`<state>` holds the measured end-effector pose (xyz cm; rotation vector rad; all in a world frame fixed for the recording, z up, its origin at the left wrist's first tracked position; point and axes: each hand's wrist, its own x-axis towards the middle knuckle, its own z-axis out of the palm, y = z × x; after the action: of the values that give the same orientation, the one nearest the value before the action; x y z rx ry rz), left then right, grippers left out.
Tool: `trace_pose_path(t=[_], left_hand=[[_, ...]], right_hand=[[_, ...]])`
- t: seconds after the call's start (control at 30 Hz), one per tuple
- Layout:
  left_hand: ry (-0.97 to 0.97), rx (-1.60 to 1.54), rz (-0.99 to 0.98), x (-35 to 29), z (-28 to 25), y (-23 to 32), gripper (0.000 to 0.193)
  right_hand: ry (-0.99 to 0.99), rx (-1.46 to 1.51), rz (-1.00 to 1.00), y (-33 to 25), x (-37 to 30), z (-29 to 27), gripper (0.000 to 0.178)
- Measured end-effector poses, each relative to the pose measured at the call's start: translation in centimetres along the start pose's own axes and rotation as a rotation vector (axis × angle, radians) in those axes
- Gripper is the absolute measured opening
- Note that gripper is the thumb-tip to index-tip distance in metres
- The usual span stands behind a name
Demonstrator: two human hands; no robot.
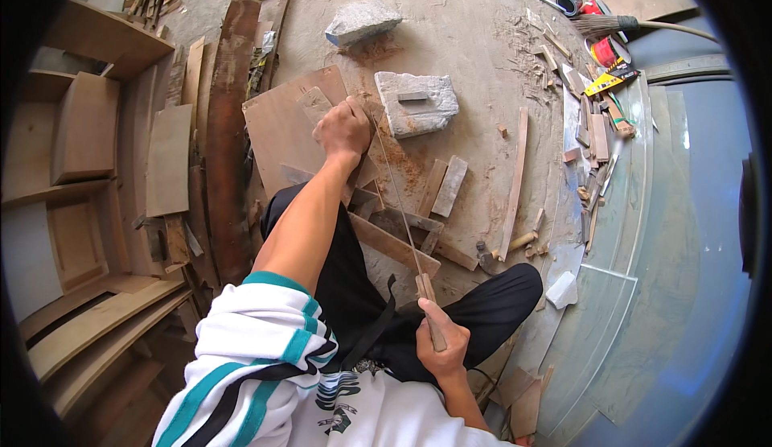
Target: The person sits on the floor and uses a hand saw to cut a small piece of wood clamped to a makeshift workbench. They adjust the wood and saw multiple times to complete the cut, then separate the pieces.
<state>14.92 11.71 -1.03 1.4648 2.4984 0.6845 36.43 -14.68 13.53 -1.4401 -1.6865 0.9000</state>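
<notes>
My right hand (442, 342) is wrapped round the wooden handle (433, 318) of a saw. Its long thin blade (398, 197), seen nearly edge-on, slants up and away to the left. The far end of the blade reaches beside my left hand (344, 131), which is closed on a pale wooden strip (316, 107). That strip lies over a broad brown board (277, 129) in front of my left knee. My left fingers cover most of the cutting spot, so I cannot tell how deep the blade sits.
A white stone block (426, 121) with a small grey bar (413, 96) on it lies ahead, another stone (362, 22) beyond. Wood offcuts (450, 186) and a hammer (485, 256) lie between my legs. Wooden furniture (84, 129) stands left; glass sheets (643, 302) lie right.
</notes>
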Motion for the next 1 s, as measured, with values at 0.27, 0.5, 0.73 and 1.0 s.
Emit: trace_pose_path(t=[0.27,0.5,0.73,1.0], left_hand=[[-0.035,-0.036,0.036,-0.2,0.9,1.0,0.049],[0.010,-0.036,-0.023,0.1,-0.5,0.7,0.048],[-0.025,-0.065,0.035,-0.4,0.1,1.5,0.044],[0.001,-0.037,-0.007,-0.3,-0.7,0.2,0.049]], right_hand=[[0.048,0.099,0.038,4.3,19.0,9.8,0.043],[-0.041,0.055,0.048,0.0,-0.7,-0.3,0.040],[-0.009,0.112,0.030,4.2,20.6,9.4,0.043],[-0.005,0.006,0.029,-1.2,0.7,0.1,0.040]])
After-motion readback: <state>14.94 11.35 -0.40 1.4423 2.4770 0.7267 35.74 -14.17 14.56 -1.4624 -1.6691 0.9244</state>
